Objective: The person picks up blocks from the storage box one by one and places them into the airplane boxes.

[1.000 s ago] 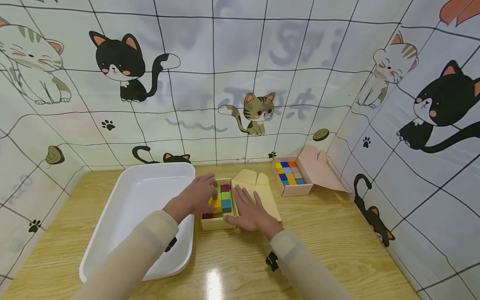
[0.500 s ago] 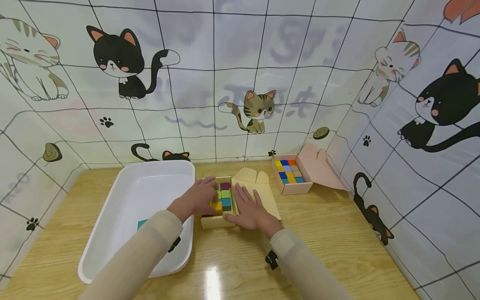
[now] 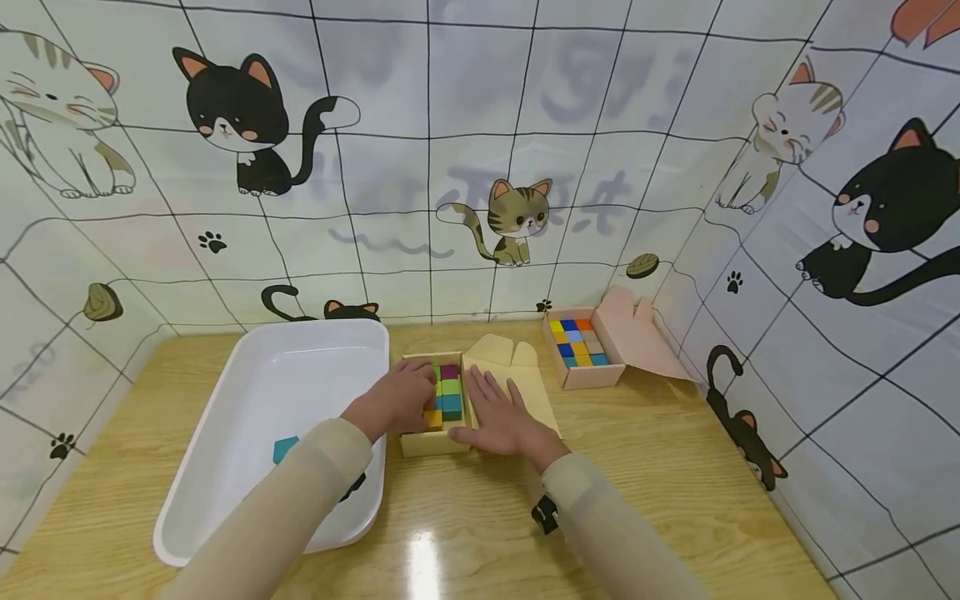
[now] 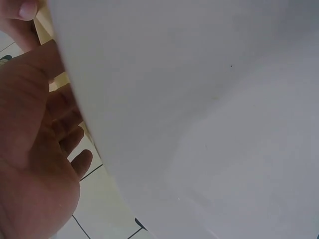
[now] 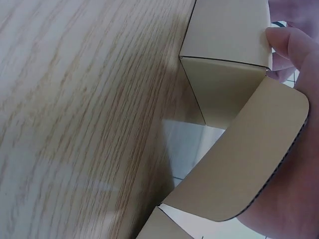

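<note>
In the head view, my left hand [image 3: 397,398] reaches over the left wall of a cream cardboard box [image 3: 437,444], fingers bent down among coloured blocks. Its fingertips are hidden, and I cannot tell whether they pinch a block. Beside them show an orange block [image 3: 432,419], a teal block [image 3: 452,407], a green block [image 3: 450,387] and a purple block [image 3: 450,372]. My right hand [image 3: 501,417] lies flat with spread fingers on the box's opened lid [image 3: 536,396], thumb at the box's right rim. The right wrist view shows the thumb against the box wall [image 5: 227,32].
A large white tray [image 3: 225,433] stands left of the box, with a teal block [image 3: 285,448] inside, partly behind my left sleeve. At the back right is an open pink box [image 3: 592,377] full of coloured blocks. Cat-patterned sheets [image 3: 390,183] enclose the wooden table [image 3: 480,533].
My left hand has lowered into the cream box, its fingers now further down among the blocks. The teal block in the tray has come out from behind my sleeve. My right hand stays put.
</note>
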The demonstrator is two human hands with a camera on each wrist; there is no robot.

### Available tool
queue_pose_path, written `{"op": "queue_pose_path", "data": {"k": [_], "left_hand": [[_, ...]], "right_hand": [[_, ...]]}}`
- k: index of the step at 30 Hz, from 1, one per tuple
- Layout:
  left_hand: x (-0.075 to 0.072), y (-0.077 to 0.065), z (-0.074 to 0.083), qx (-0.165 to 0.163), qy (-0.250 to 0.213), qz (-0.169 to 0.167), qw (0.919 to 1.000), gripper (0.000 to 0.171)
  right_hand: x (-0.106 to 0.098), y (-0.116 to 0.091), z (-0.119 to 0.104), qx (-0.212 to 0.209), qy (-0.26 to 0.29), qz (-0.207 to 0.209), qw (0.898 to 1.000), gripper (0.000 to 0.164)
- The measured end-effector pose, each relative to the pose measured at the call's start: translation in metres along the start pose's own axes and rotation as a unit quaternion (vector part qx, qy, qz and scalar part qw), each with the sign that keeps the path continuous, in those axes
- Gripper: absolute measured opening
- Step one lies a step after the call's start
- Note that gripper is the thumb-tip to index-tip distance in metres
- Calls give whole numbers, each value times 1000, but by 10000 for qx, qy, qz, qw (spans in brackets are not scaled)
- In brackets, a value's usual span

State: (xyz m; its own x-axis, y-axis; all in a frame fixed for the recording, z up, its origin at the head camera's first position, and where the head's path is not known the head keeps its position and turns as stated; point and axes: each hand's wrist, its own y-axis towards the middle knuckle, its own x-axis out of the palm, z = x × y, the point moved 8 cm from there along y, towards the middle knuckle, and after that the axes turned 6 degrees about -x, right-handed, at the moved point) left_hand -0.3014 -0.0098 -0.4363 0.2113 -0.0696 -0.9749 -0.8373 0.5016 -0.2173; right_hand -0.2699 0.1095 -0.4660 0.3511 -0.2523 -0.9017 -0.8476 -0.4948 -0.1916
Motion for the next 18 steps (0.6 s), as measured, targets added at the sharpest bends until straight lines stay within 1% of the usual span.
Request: {"op": "queue_pose_path", "data": {"k": [7, 18], "left_hand": [[2, 4, 2, 22, 153, 115, 9998, 14], [1, 1, 4, -121, 242, 45, 9996, 13]], "right_hand": [[-1, 0, 0, -70, 75, 21, 9999, 98], [0, -1, 1, -33, -6, -3, 10000, 94]]}}
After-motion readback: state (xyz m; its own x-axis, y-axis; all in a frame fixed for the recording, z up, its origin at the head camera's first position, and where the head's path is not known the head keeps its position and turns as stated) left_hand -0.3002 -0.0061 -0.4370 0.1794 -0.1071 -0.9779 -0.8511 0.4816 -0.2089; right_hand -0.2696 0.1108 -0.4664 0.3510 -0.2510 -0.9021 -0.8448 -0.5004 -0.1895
